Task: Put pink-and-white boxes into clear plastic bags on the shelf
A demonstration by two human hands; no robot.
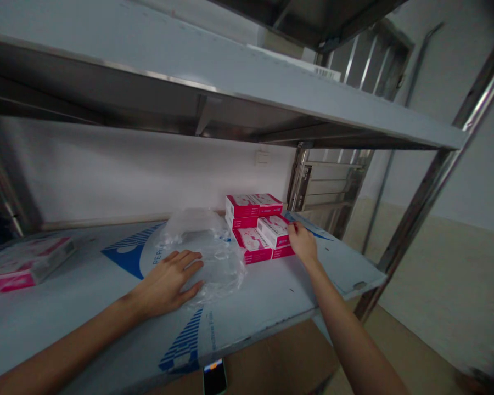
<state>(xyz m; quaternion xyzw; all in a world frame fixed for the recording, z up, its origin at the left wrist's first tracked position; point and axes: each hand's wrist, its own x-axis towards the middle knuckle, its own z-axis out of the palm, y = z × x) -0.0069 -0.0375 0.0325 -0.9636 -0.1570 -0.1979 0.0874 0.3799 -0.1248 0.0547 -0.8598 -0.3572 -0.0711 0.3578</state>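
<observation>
Pink-and-white boxes (253, 253) are stacked at the back right of the shelf, two layers high at the rear. On the front right of the stack, a box (275, 229) sits on top of the lower ones, its right end in the fingers of my right hand (302, 241). My left hand (175, 280) lies with its fingers spread on a crumpled clear plastic wrapper (218, 263), just left of the stack. Farther left, a plastic-wrapped pack of similar boxes (33, 266) rests on the shelf.
The metal shelf (271, 296) has blue printed film on it. Another shelf board (214, 71) runs low overhead. A metal post (420, 208) stands at the right. Below the front edge are a phone (214, 378) and brown cardboard (280, 356).
</observation>
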